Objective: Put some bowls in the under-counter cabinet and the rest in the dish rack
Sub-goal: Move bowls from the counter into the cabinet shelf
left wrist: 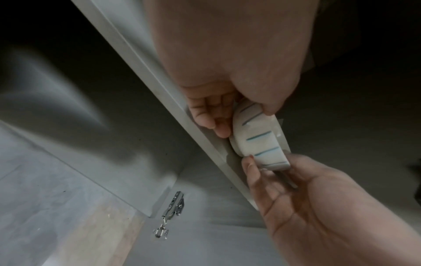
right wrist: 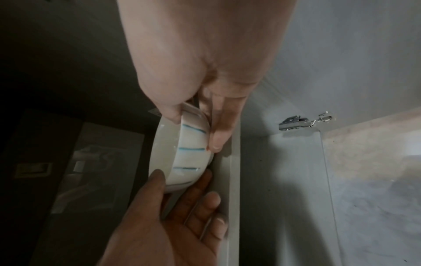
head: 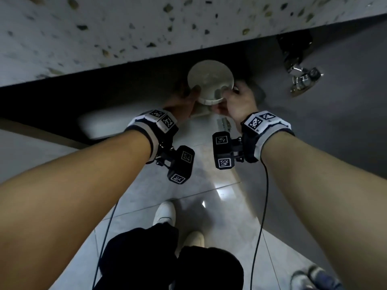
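A white bowl [head: 210,82] with blue stripes on its outer wall is held between both hands under the counter's edge, at the open under-counter cabinet [head: 282,126]. My left hand [head: 191,97] grips its left side, thumb on the rim and fingers under the base. My right hand [head: 232,95] grips the right side the same way. In the left wrist view the bowl [left wrist: 259,142] lies close to the cabinet's white front edge [left wrist: 159,86]; I cannot tell whether it touches. The right wrist view shows the bowl [right wrist: 184,158] pinched by the right hand [right wrist: 196,129], with left-hand fingers [right wrist: 200,207] below.
The speckled countertop [head: 125,28] overhangs the cabinet opening. An open cabinet door [head: 345,91] with a metal hinge [head: 303,80] stands to the right. Pale floor tiles [head: 219,185] lie below, with my shoes [head: 165,212] on them. Another shoe [head: 314,277] shows at bottom right.
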Motion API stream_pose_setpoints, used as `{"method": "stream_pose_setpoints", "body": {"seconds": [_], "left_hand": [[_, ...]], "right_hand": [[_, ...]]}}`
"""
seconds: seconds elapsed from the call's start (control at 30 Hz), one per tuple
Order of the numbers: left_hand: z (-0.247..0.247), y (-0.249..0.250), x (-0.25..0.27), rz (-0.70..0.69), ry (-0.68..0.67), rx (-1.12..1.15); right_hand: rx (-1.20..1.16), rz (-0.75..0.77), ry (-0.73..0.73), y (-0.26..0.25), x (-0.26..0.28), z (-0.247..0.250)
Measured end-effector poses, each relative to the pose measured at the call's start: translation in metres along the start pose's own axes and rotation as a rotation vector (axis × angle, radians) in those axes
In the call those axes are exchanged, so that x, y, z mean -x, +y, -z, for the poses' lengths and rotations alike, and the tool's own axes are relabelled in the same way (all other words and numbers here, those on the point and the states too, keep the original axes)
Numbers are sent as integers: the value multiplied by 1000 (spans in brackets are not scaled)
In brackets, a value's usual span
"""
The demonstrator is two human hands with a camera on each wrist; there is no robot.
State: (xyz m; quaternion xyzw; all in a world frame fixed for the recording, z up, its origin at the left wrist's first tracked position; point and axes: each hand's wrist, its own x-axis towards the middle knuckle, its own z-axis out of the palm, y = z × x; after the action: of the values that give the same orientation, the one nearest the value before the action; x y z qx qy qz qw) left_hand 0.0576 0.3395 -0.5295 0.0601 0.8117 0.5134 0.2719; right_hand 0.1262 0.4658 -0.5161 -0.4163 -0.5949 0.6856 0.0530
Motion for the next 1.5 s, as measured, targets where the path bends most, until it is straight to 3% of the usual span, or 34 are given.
{"method": "stream_pose_setpoints", "body": {"seconds": [0.17,0.27,0.4,0.53,0.8,1.0,1.17,1.27,1.4,1.5], "left_hand": [[-2,0,-3,16,-20,47],[3,0,18,122,-28,-4],[20,11,78,224,-146,-25],[48,38,155,167,-320,-214],[115,144,291,64,-365,-233],[201,209,321,-127,-264,-412],[293,231,326,-138,-47,-296],[346,225,322,-125,29,-265],[397,214,305,-78,0,-290],[423,208,286,-46,11,-233]], "right_hand": [[-41,16,13,0,-2,-3],[-54,-65,59,3,19,1],[10,-181,102,2,84,16],[120,-162,73,-20,167,25],[146,-74,39,-115,324,30],[242,146,-71,-200,364,-24],[397,318,-212,-271,370,-98],[493,323,-210,-309,356,-147],[604,250,-90,-345,326,-201],[762,201,-131,-353,309,-231]]}}
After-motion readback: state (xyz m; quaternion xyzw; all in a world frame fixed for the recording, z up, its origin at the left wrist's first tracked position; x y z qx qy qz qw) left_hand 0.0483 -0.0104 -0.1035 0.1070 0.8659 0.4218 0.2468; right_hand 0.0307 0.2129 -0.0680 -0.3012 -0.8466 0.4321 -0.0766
